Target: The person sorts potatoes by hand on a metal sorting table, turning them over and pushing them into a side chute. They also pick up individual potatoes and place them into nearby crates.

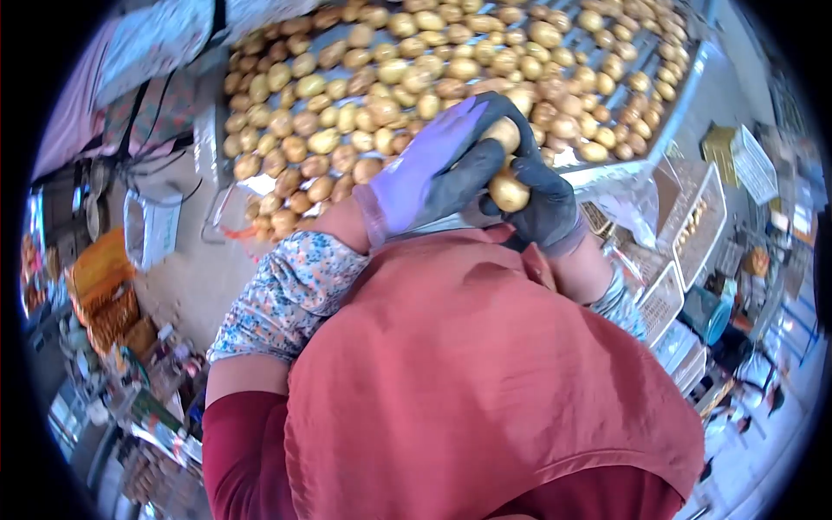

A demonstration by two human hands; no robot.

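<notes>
Both of my hands are brought together over the near edge of a slatted table heaped with potatoes [412, 74]. My left hand [433, 165], in a purple glove with dark fingers, curls around a pale potato [501, 134]. A second potato [509, 192] sits just below it, against the dark-gloved fingers of my right hand [550, 204]. The fingers of both hands overlap around these two potatoes, so the exact contacts are partly hidden. Loose potatoes lie right behind and to the left of my hands.
Plastic crates [663, 299] stand to the right, with a clear plastic bag [631, 212] by the table corner. A metal rim [672, 130] bounds the table on the right. On the left are a white bin [152, 225] and orange sacks [104, 282].
</notes>
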